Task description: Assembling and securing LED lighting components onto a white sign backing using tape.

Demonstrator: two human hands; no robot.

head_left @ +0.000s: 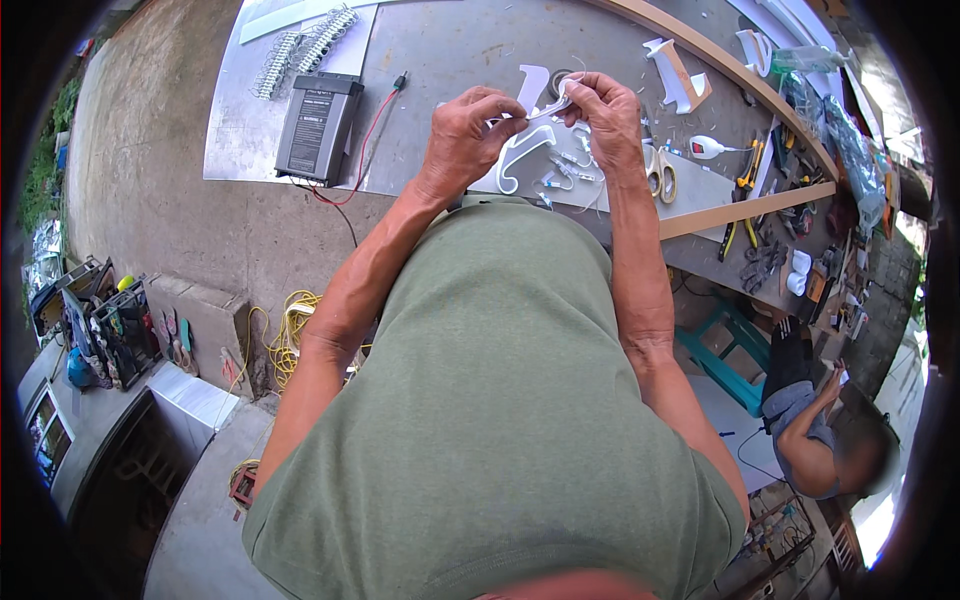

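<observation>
Both hands meet above the work table, pinching a thin white strip (548, 110) stretched between them. My left hand (470, 135) is closed on its left end, and my right hand (608, 108) grips the other end, where the strip bends up. The fingers cover part of it, so its exact kind is unclear. Just below lies a white curved letter-shaped piece (515, 165), and behind the hands is another flat white piece (533, 85). Small white modules on wires (568, 165) are scattered under my right hand. Scissors (662, 177) rest beside my right wrist.
A grey power unit (318, 130) with red and black leads stands at the table's left, near coiled metal binding (318, 38). Rightward are a white bottle (706, 147), pliers (745, 180), wooden strips (750, 208) and a white-and-tan letter (678, 78). Another person (810, 435) sits near a green stool (725, 350).
</observation>
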